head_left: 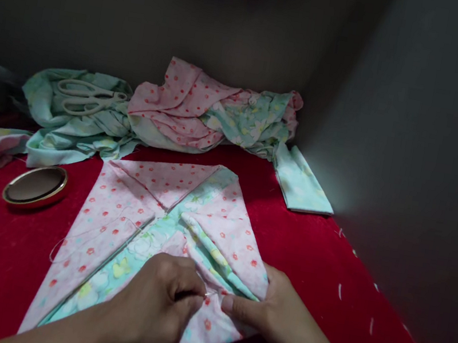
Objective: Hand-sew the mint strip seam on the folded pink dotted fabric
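A folded piece of patterned cloth (91,231), pink with red flowers and with a mint-green floral band, lies flat in front of me. My left hand (160,300) is closed in a pinch over its lower part, and the thin shiny tip of a needle (209,294) shows at the fingertips. Gripping the lower right edge of the cloth is my right hand (272,309), its thumb on top and its other fingers hidden underneath. Between the hands the fabric is bunched, with a raised mint fold beside it. A loose pale thread (55,248) curves over the cloth's left side.
Scissors (86,98) with pale handles rest on crumpled mint fabric (68,146) at the back left. Beside it are a pink fabric heap (178,105) and a folded mint cloth (303,180). A round, gold-rimmed object (35,187) sits left on the red surface (308,277). Grey walls enclose the back and right.
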The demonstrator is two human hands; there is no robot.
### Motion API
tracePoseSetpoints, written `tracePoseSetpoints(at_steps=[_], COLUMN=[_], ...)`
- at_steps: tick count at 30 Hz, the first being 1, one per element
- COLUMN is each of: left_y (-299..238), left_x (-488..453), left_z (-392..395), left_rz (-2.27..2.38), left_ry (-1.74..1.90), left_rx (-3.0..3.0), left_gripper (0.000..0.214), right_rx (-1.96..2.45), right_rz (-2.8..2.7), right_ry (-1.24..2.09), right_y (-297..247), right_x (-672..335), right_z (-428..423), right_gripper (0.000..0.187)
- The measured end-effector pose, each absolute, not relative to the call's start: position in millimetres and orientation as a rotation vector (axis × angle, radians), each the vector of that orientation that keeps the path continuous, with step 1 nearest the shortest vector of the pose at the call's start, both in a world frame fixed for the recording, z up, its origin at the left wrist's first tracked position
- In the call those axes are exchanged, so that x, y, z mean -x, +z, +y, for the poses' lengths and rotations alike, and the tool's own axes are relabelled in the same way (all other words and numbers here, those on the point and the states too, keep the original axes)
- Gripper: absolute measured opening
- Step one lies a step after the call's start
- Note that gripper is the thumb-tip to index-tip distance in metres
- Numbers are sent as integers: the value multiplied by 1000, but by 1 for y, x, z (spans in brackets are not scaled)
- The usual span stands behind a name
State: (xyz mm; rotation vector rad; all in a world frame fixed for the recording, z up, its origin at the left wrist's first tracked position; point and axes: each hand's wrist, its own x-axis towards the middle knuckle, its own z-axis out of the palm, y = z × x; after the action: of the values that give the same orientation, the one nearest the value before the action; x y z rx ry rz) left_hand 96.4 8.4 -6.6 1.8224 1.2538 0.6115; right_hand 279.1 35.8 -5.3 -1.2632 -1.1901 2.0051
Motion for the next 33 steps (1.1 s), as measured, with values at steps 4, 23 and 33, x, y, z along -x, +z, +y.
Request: tracePoseSetpoints(at_steps=[4, 23, 33], left_y=[-7, -1, 1], left_x=[-100, -90, -87], left_z=[9, 15, 15], left_rz=[1257, 1123, 1075], left_ry=[644, 595, 594], left_rx=[-1778, -1682, -1697], left_gripper=[17, 19, 21], right_rx=[1252, 1202, 1183], right_rz=[-1175, -1088, -1097], right_ry=[2024, 2039, 2037], right_y=[-6, -4, -5], right_x=[-281, -280, -281], right_z=[34, 37, 36], right_gripper=[30, 34, 26])
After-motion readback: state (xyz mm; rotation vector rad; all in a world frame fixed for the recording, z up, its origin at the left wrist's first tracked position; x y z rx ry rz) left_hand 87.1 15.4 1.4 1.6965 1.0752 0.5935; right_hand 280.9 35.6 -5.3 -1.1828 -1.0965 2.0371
